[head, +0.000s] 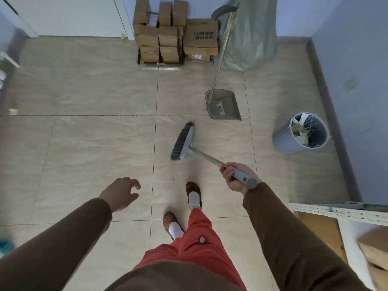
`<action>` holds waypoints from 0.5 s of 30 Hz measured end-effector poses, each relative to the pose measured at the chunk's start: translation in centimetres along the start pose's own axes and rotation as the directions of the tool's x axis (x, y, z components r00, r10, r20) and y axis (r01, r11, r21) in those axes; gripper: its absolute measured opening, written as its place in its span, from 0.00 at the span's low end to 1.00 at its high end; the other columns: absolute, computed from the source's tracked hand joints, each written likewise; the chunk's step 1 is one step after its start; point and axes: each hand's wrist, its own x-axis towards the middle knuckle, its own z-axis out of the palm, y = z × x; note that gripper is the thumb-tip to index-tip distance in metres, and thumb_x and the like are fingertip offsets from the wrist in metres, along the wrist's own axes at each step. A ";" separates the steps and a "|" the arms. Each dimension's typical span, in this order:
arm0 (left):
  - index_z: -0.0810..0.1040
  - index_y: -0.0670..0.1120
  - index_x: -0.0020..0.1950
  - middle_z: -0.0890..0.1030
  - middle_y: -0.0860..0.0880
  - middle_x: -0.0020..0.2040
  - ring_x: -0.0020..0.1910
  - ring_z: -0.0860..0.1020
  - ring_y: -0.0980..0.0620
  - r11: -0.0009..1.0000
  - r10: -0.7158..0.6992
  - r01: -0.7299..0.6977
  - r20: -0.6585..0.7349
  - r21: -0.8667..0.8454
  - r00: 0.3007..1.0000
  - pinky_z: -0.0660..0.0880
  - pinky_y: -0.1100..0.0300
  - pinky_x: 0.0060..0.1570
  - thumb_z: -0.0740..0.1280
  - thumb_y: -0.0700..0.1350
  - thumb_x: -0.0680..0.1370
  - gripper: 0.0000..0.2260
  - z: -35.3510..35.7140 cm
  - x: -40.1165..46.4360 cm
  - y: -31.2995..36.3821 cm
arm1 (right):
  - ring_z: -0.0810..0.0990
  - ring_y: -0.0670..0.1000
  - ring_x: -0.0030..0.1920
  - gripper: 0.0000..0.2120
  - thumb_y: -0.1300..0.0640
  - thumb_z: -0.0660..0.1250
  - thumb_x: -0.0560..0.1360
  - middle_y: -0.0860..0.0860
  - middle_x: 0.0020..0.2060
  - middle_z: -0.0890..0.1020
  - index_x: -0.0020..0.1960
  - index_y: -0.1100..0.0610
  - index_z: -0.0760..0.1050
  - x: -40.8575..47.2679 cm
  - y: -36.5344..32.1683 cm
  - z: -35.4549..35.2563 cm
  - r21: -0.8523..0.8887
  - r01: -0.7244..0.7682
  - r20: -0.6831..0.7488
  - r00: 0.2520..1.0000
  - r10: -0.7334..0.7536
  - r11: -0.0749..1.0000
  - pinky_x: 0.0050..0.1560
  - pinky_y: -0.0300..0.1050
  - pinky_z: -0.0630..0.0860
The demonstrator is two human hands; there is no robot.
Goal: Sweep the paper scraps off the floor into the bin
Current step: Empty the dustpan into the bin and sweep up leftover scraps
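My right hand grips the grey end of a broom handle. The broom has a grey head with dark bristles, and it hangs over the tiled floor ahead of my feet. My left hand hovers over the floor with loosely curled fingers and holds nothing. A grey long-handled dustpan stands beyond the broom head, its handle leaning on a green sack. A grey bin with paper scraps inside stands at the right near the wall. One small scrap lies at the far left.
Stacked cardboard boxes and a green sack line the back wall. A white door is at the back left. A metal shelf with boxes juts in at the lower right. Blue walls close off the right side.
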 end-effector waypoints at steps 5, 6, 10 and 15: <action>0.76 0.55 0.62 0.76 0.51 0.60 0.61 0.72 0.50 0.999 0.045 -0.045 -0.004 -0.019 0.999 0.72 0.53 0.60 0.65 0.50 0.79 0.12 -0.6 0.8 2.8 | 0.72 0.43 0.19 0.09 0.56 0.59 0.81 0.51 0.28 0.74 0.46 0.61 0.70 -6.6 2.8 -4.6 -0.182 0.040 -0.093 0.994 -0.058 0.982 0.17 0.33 0.71; 0.77 0.54 0.62 0.76 0.50 0.60 0.61 0.72 0.49 0.998 0.062 -0.062 -0.005 -0.017 0.998 0.72 0.53 0.60 0.65 0.50 0.79 0.12 -0.6 1.0 3.4 | 0.72 0.44 0.19 0.09 0.56 0.59 0.81 0.50 0.26 0.75 0.46 0.61 0.70 -8.0 3.8 -5.0 -0.231 0.038 -0.114 0.991 -0.066 0.972 0.17 0.33 0.71; 0.77 0.54 0.62 0.77 0.50 0.61 0.61 0.73 0.48 0.994 0.109 -0.109 0.015 0.000 0.994 0.71 0.52 0.61 0.65 0.49 0.78 0.12 -0.3 1.7 6.0 | 0.71 0.45 0.21 0.08 0.55 0.64 0.80 0.52 0.31 0.76 0.55 0.58 0.69 -14.0 7.5 -6.7 -0.322 0.084 -0.144 0.980 -0.137 0.943 0.18 0.35 0.71; 0.77 0.54 0.61 0.77 0.49 0.60 0.60 0.74 0.47 0.990 0.140 -0.141 0.043 0.019 0.989 0.71 0.52 0.60 0.66 0.50 0.78 0.12 0.6 2.2 8.8 | 0.71 0.47 0.23 0.14 0.57 0.66 0.78 0.55 0.37 0.75 0.61 0.61 0.71 -17.8 8.9 -8.6 -0.366 -0.036 -0.081 0.997 0.006 0.930 0.19 0.37 0.71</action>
